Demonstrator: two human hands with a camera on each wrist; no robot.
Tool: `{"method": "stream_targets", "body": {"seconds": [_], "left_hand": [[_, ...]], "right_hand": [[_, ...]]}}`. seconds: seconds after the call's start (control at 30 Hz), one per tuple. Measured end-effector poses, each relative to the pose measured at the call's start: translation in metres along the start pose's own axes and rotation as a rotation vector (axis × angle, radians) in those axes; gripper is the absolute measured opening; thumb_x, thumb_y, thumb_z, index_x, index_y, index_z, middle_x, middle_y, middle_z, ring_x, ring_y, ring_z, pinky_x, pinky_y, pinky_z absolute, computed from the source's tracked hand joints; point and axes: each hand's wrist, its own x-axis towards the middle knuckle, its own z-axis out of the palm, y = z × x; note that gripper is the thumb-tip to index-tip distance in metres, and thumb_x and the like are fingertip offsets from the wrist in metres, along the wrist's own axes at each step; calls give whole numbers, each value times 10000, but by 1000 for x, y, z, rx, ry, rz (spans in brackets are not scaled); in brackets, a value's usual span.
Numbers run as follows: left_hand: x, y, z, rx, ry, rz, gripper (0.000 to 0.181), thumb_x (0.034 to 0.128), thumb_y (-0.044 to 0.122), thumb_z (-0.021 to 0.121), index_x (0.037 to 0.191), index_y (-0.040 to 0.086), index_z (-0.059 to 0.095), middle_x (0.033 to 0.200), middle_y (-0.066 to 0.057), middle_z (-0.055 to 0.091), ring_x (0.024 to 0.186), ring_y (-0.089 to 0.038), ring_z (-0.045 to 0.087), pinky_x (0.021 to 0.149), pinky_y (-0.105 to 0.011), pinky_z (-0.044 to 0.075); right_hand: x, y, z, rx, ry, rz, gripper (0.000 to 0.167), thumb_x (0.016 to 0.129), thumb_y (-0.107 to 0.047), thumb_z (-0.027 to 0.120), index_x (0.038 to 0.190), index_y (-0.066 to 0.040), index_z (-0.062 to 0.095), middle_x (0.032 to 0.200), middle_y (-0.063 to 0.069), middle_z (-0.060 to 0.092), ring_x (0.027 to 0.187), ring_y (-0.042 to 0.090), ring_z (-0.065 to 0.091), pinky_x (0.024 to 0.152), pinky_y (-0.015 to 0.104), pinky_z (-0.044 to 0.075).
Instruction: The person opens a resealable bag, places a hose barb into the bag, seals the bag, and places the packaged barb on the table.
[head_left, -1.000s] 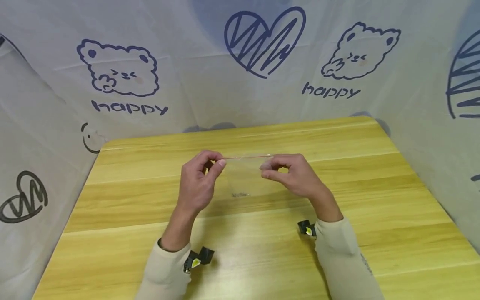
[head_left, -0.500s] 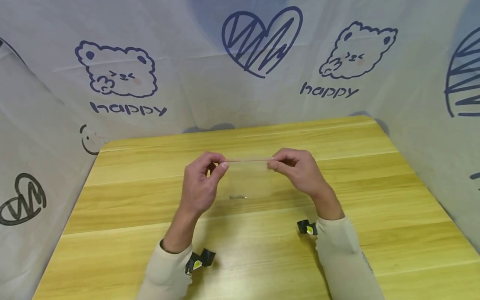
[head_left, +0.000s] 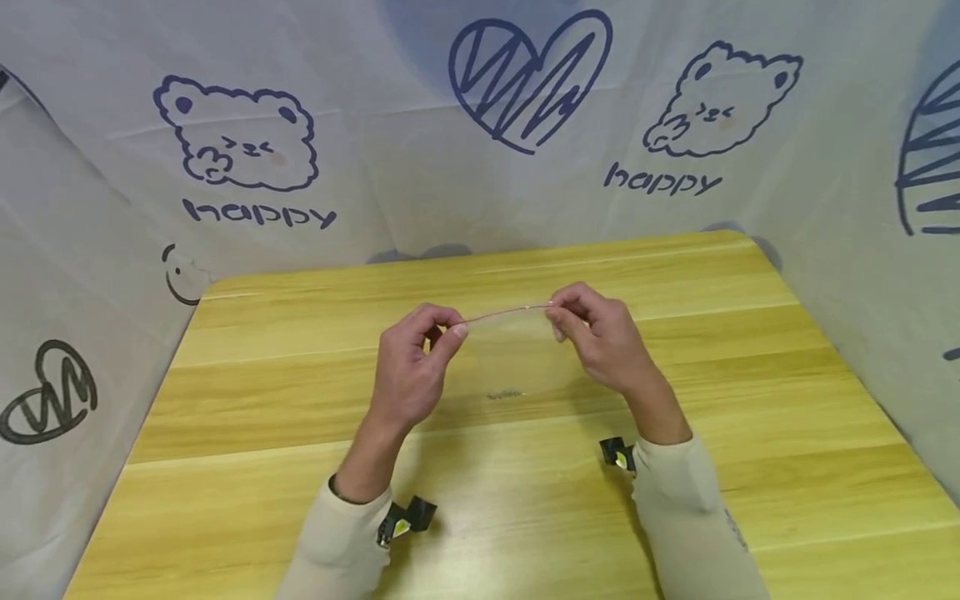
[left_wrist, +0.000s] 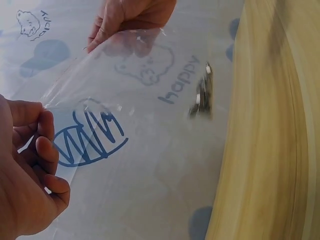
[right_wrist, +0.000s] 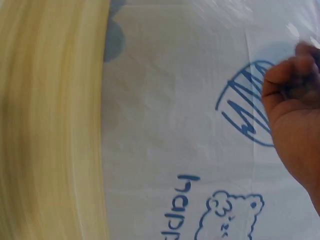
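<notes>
A clear plastic zip bag [head_left: 517, 354] hangs above the table between the two hands, a thin red line along its top edge. At its bottom lie several small, dark, shiny metal pieces [left_wrist: 201, 95], blurred, their kind unclear. My left hand [head_left: 411, 371] pinches the top left corner between thumb and index finger; the left wrist view shows its other fingers curled loosely. The top right corner is pinched by my right hand [head_left: 611, 346], which sits slightly higher, so the edge slants and bows a little. In the right wrist view, the right hand [right_wrist: 295, 107] hides its own grip.
The wood-grain table [head_left: 495, 533] lies below both hands. A white cloth [head_left: 390, 167] with blue drawings hangs behind the table and at its sides. Small black wrist cameras [head_left: 408, 518] jut out near the sleeves.
My right hand's thumb and fingers have come together on the bag's corner, and that hand has risen slightly. My left hand and the bag's bottom have shifted right; the top edge now slants.
</notes>
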Motion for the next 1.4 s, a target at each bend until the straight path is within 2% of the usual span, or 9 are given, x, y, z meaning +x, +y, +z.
{"method": "stream_targets", "body": {"seconds": [0.1,0.2,0.33,0.5,0.7,0.8,1.07,1.23,1.4], "left_hand": [[0,-1,3,-15,-6,18,89,923,81,630,870,32,681,815,-84,659,680,-159,502,647,-246,425],[-1,-2,7,-12,-27,52,82,926,98,635,880,52,685,830,-65,657,662,-144,488,628,-243,417],[-2,-5,10,19,-37,102,87,936,115,627,890,66,684,821,-50,648,626,-142,463,591,-267,405],[-1,-5,8,51,-7,102,104,939,116,621,883,51,681,802,-61,640,627,-133,462,592,-287,417],[2,-7,-4,53,45,72,105,934,104,620,878,35,675,777,-75,638,654,-147,481,624,-251,404],[3,-7,-6,52,49,46,111,937,117,621,877,41,676,771,-70,635,661,-139,484,621,-254,400],[2,-8,-4,30,39,30,116,938,107,619,869,31,673,768,-84,633,661,-162,490,629,-247,408],[1,-8,1,8,20,42,119,936,99,620,864,19,672,771,-89,637,652,-165,490,627,-227,412],[0,-5,3,-5,26,47,110,931,90,622,861,21,672,778,-84,640,653,-147,489,628,-226,415]], "right_hand": [[0,-5,-2,-53,-23,55,156,886,-48,675,1036,-59,637,879,29,657,788,116,577,713,223,465],[2,-14,2,-93,-61,23,269,839,-94,742,1096,-92,664,1008,24,676,920,142,591,826,281,485],[7,-27,12,-178,-91,-68,203,845,-174,748,1038,-123,709,945,-9,684,899,126,600,787,326,500],[8,-31,10,-247,-94,-67,131,860,-184,732,975,-122,726,864,-32,685,813,91,613,734,313,515],[2,-21,-12,-216,-26,-37,78,862,-97,711,927,-115,750,806,-44,693,715,55,570,626,218,449],[0,-18,-19,-177,-1,-43,98,861,-67,705,923,-124,754,819,-37,707,707,40,569,613,191,435],[2,-12,-17,-126,19,-85,36,871,-83,701,878,-90,735,809,-17,698,724,43,556,638,177,432],[0,-10,-17,-107,39,-145,64,853,28,682,858,-33,699,797,17,671,705,70,533,643,176,425],[0,-10,-16,-86,46,-121,106,834,48,694,886,-43,708,809,25,669,719,76,522,674,171,430]]}}
